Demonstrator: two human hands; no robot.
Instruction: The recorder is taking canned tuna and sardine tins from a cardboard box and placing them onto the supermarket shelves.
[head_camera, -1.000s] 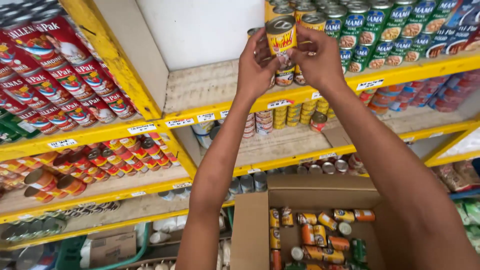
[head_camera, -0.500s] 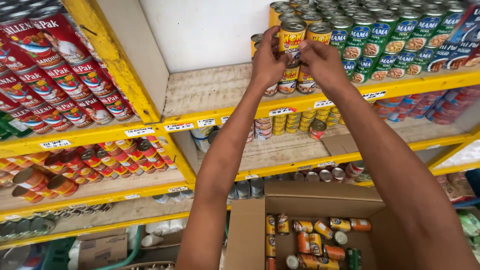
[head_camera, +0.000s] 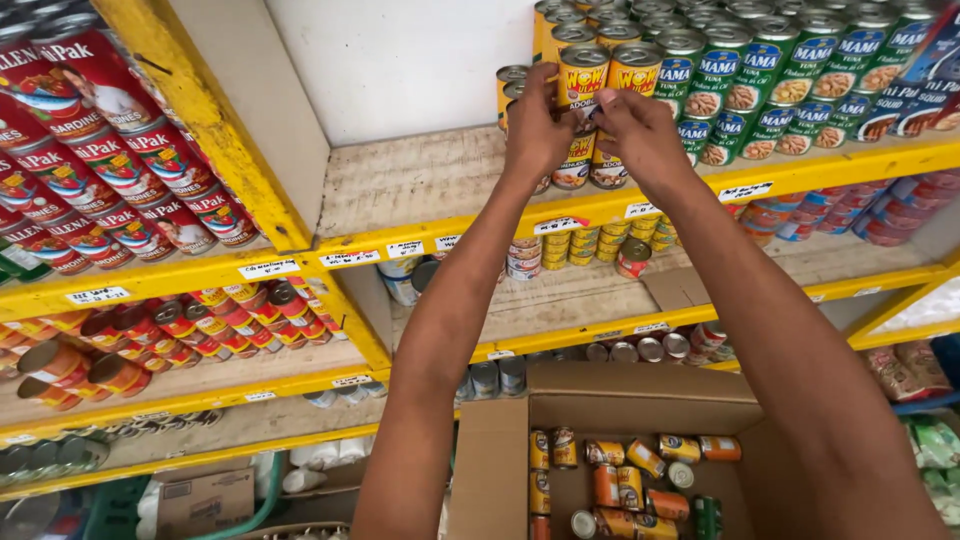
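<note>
Both our arms were up at the top shelf (head_camera: 430, 190), and we had the left hand (head_camera: 533, 128) and the right hand (head_camera: 640, 130) pressed in from either side on a stack of yellow-and-red cans (head_camera: 583, 78). The left fingers were curled round the near side of the stack, thumb up against the upper can. The right fingertips were pinched in low at the seam between the upper can and the one beneath it, which looked like a way to keep the two lined up so the column would not lean. Whether either hand actually bore a can's weight, we could not tell; the cans seemed to sit on those below.

The stack stood tight against a second yellow can (head_camera: 637, 68) and the rows of green-labelled cans (head_camera: 760, 70) to the right, so like sat with like, labels facing out. To the left the shelf board lay bare up to the yellow upright (head_camera: 190, 100).

Below our elbows the open cardboard box (head_camera: 640, 385) held more of the same yellow-and-red cans, loose on their sides, within easy reach. Red cans (head_camera: 120, 150) filled the neighbouring bay.
</note>
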